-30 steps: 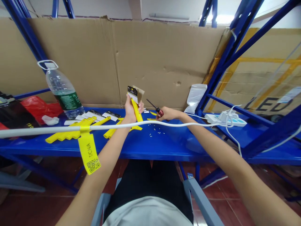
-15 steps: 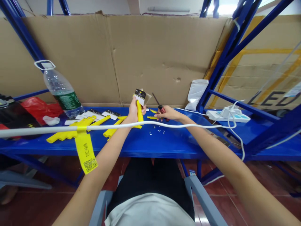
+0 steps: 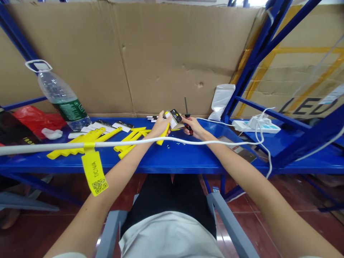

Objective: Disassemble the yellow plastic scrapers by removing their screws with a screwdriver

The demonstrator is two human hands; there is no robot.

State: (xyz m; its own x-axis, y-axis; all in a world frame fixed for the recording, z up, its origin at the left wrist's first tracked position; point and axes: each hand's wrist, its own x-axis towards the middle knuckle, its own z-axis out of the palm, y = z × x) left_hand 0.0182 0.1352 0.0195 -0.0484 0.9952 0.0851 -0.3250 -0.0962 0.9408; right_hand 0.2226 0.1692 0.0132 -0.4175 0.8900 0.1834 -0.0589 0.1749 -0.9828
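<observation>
My left hand (image 3: 160, 126) is closed around a yellow plastic handle (image 3: 162, 138). A black-and-white printed card (image 3: 175, 118) sticks out at the handle's top; whether it is fixed there I cannot tell. My right hand (image 3: 195, 128) grips a screwdriver (image 3: 188, 123) with a red-and-black handle, its dark shaft pointing up. The fingertips of this hand meet the card's right edge. Several tiny pale screws (image 3: 178, 144) lie on the blue table below the hands. To the left are more yellow handles (image 3: 129, 140), partly behind my left forearm.
A white cable (image 3: 228, 143) with a yellow tag (image 3: 94, 172) crosses in front of my forearms. Printed cards (image 3: 102, 126), a water bottle (image 3: 64, 98) and a red bag (image 3: 39, 120) are at the left. At the right stands a power strip (image 3: 255, 126) by the blue frame (image 3: 255, 68).
Both hands have come together; the left moved right with the handle and card, tilting the card. The screwdriver has turned more upright, and my right fingers now reach the card. The view has shifted slightly.
</observation>
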